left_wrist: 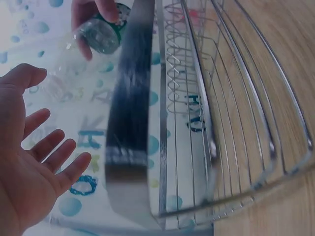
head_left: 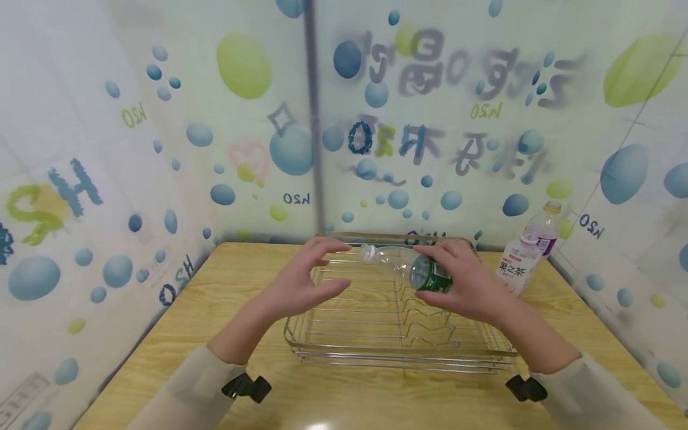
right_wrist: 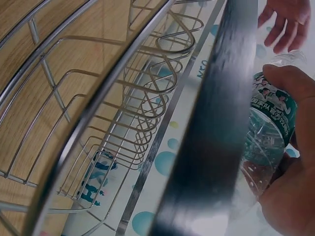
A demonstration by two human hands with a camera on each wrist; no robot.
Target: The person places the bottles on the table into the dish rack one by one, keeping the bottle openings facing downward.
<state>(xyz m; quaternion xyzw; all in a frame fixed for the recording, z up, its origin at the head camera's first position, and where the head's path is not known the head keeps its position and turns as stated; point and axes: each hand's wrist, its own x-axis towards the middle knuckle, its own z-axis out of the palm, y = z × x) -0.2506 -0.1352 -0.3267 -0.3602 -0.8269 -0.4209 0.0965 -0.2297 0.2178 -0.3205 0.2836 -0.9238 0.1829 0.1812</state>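
A clear plastic bottle (head_left: 391,257) with a green label is held on its side over a wire dish rack (head_left: 365,348). My right hand (head_left: 466,279) grips it around the label, near the base, with thumb and fingers on opposite sides. The bottle's neck points left, toward my left hand (head_left: 301,283). That hand is apart from the bottle, its thumb and fingers spread around a gap just short of the neck. In the left wrist view the left palm (left_wrist: 24,182) holds nothing. Through the right wrist view, printed figures show on the green label (right_wrist: 274,105).
Right of the rack stand a bottle with a white and pink label (head_left: 517,267) and, behind it, a yellow-capped bottle (head_left: 547,227) with a purple label. The rack sits on a wooden table (head_left: 236,280). Bubble-patterned curtains (head_left: 258,149) enclose the back and sides.
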